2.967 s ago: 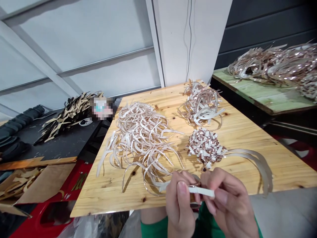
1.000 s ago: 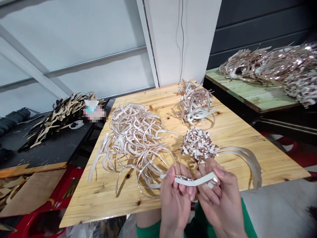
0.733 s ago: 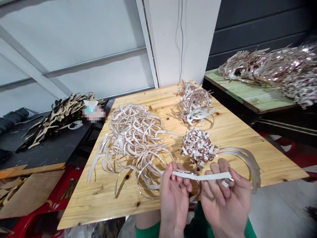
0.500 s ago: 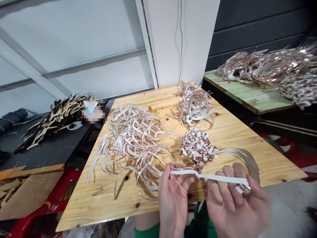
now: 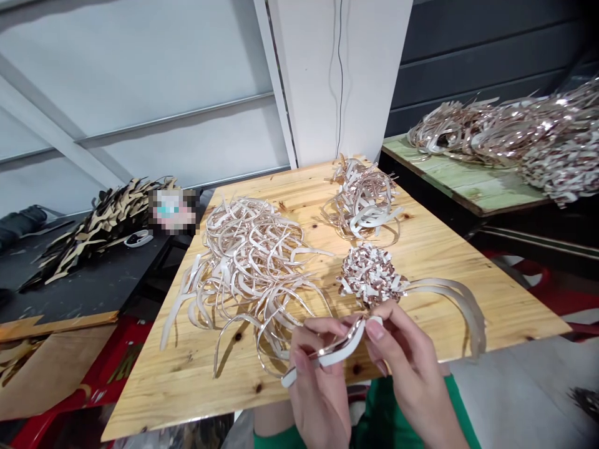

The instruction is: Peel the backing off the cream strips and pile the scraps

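Between both hands, above the table's near edge, runs a shiny rose-gold and white strip (image 5: 344,350). My left hand (image 5: 318,380) is closed on its left part, with a short white end poking out past the thumb. My right hand (image 5: 407,362) pinches the other end between thumb and fingers. Just beyond the right hand lies a dense cluster of short folded strips (image 5: 372,274), with long pale strips (image 5: 449,288) trailing from it to the right. A big heap of loose curling strips (image 5: 255,249) lies to the left of the hands.
A smaller tangle of strips (image 5: 365,202) sits at the back of the wooden table (image 5: 187,386). On the right, a green-topped table (image 5: 472,181) bears a long pile of rose-gold strips (image 5: 505,128). Black and tan strips (image 5: 107,218) lie on the dark table at left.
My right hand has turned over and moved left towards my left hand, its fingers now pinching the strip's end. The strip, stretched straight before, now bends between closer hands.
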Demonstrator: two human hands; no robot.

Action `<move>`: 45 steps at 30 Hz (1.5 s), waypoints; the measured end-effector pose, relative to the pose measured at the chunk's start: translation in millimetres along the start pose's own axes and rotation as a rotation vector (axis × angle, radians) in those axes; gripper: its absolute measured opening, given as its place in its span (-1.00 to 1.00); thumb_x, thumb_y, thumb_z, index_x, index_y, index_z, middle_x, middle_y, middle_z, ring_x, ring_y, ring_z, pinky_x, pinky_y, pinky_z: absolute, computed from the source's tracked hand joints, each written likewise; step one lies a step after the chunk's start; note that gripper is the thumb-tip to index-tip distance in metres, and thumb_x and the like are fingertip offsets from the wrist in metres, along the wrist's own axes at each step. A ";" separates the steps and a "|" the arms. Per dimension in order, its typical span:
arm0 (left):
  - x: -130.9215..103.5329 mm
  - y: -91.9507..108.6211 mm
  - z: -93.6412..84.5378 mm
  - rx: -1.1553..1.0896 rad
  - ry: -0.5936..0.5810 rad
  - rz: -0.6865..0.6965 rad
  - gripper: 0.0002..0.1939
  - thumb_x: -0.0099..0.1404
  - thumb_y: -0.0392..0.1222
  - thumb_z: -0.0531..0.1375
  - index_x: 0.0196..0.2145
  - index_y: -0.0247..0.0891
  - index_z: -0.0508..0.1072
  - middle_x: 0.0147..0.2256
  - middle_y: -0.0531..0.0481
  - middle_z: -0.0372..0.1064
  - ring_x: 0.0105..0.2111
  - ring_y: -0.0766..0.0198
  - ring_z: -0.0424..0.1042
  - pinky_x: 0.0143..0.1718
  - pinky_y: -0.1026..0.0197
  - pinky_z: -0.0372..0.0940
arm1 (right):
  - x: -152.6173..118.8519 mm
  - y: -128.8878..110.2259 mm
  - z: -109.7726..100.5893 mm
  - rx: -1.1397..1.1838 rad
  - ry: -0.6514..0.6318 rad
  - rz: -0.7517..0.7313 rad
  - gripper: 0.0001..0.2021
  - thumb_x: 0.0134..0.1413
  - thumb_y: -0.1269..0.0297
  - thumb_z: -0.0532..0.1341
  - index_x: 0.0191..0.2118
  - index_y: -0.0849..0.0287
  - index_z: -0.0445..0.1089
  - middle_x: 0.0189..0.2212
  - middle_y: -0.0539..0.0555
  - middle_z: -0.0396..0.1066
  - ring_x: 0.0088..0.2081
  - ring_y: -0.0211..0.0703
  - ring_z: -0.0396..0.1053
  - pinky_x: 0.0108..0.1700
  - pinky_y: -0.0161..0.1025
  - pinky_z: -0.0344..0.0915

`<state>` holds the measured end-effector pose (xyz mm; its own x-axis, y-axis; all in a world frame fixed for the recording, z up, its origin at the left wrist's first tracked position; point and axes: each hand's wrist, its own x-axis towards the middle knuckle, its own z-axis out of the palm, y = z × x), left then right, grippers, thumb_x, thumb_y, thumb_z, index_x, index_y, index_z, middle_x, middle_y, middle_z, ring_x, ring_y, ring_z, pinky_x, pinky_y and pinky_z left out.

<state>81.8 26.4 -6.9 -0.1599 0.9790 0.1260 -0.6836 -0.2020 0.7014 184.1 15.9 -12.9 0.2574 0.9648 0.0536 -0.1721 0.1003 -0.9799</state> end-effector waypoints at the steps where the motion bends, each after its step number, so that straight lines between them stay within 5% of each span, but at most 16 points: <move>1: 0.9 -0.2 -0.1 0.008 -0.021 0.006 -0.59 0.57 0.11 0.17 -0.34 -0.19 0.54 -0.25 -0.05 0.55 -0.12 0.03 0.63 0.02 -0.03 0.54 | -1.1 0.0 -1.0 -0.039 -0.029 -0.019 -0.67 0.53 0.05 0.19 -0.32 0.07 0.30 -0.49 -0.10 0.14 -0.47 -0.23 0.08 -0.45 -0.28 0.06; 5: 6.1 -2.0 -1.9 0.145 -0.150 0.074 -0.54 0.49 0.28 0.20 -0.34 -0.16 0.46 -0.26 -0.02 0.44 -0.16 0.06 0.56 -0.07 0.05 0.51 | -2.6 -1.5 -6.1 -0.212 -0.069 -0.120 -0.69 0.60 0.15 0.08 -0.29 0.06 0.29 -0.49 -0.11 0.15 -0.47 -0.23 0.14 -0.43 -0.28 0.09; 8: 5.8 -3.1 -5.6 0.460 -0.222 0.147 -0.59 0.44 0.20 0.32 -0.35 -0.16 0.37 -0.32 0.04 0.27 -0.26 0.19 0.40 -0.17 0.20 0.38 | -3.0 -3.9 -8.8 -0.347 -0.124 -0.238 -0.74 0.59 0.23 0.09 -0.27 0.06 0.29 -0.48 -0.11 0.24 -0.48 -0.25 0.22 -0.41 -0.30 0.13; 15: -1.8 -3.6 -13.2 0.816 -0.358 -0.019 -0.64 0.69 -0.06 -0.04 -0.30 -0.17 0.30 -0.36 0.03 0.22 -0.34 0.21 0.27 -0.24 0.19 0.18 | 0.0 -4.4 -11.0 -0.381 -0.186 -0.273 -0.73 0.56 0.27 0.11 -0.30 0.06 0.26 -0.50 -0.13 0.27 -0.51 -0.28 0.26 -0.43 -0.33 0.15; 22: 0.7 -5.9 -13.7 0.666 -0.282 -0.085 -0.55 0.67 0.08 -0.01 -0.34 -0.18 0.35 -0.38 0.02 0.26 -0.34 0.20 0.30 -0.22 0.19 0.23 | 0.5 -1.0 -8.6 -0.018 -0.118 -0.076 -0.62 0.50 0.12 0.19 -0.42 0.11 0.30 -0.54 -0.10 0.19 -0.52 -0.26 0.09 -0.47 -0.29 0.05; 27: 2.6 -12.9 -12.4 0.317 -0.269 -0.214 -0.49 0.63 0.15 0.03 -0.39 -0.22 0.41 -0.43 0.03 0.27 -0.40 0.23 0.25 -0.30 0.21 0.23 | 1.3 -1.9 -5.1 0.326 -0.065 0.201 -0.60 0.39 0.04 0.26 -0.46 0.13 0.34 -0.62 -0.12 0.11 -0.57 -0.29 -0.14 -0.54 -0.31 -0.13; 31: 4.9 -16.2 -3.6 0.056 -0.227 -0.262 -0.49 0.59 0.12 0.11 -0.46 -0.23 0.39 -0.48 0.03 0.26 -0.43 0.25 0.22 -0.29 0.23 0.25 | 6.6 -4.1 -3.8 0.556 -0.011 0.228 -0.63 0.27 0.11 0.34 -0.49 0.13 0.30 -0.63 -0.17 0.00 -0.59 -0.33 -0.26 -0.58 -0.38 -0.21; 37: 7.0 -15.3 10.3 -0.267 -0.040 -0.325 -0.48 0.49 0.03 0.28 -0.56 -0.19 0.24 -0.57 0.13 0.05 -0.49 0.29 0.15 -0.35 0.29 0.29 | 12.0 -14.3 0.2 0.901 -0.106 0.294 -0.60 0.29 0.19 0.29 -0.49 0.09 0.10 -0.61 -0.23 -0.15 -0.67 -0.41 -0.35 -0.63 -0.41 -0.20; 41: 10.7 -14.5 7.6 -0.216 -0.010 -0.226 -0.53 0.46 0.02 0.31 -0.55 -0.21 0.35 -0.57 0.12 0.11 -0.50 0.28 0.20 -0.37 0.29 0.32 | 12.7 -11.8 -1.8 0.853 -0.085 0.316 -0.62 0.34 -0.03 0.20 -0.43 0.07 0.20 -0.58 -0.19 -0.09 -0.62 -0.32 -0.26 -0.59 -0.37 -0.14; 45: 13.9 -10.9 -2.0 -0.062 -0.099 -0.103 -0.51 0.51 0.08 0.23 -0.54 -0.20 0.43 -0.54 0.05 0.23 -0.45 0.23 0.30 -0.31 0.23 0.35 | 11.9 -3.1 -8.1 0.361 -0.112 0.154 -0.60 0.27 -0.13 0.34 -0.34 0.07 0.31 -0.51 -0.13 0.08 -0.51 -0.24 -0.01 -0.48 -0.31 -0.02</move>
<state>85.6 42.2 -14.2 -0.0176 0.9918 0.1263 -0.7361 -0.0984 0.6697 195.3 25.1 -10.8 0.1013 0.9937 -0.0483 -0.5282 0.0126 -0.8490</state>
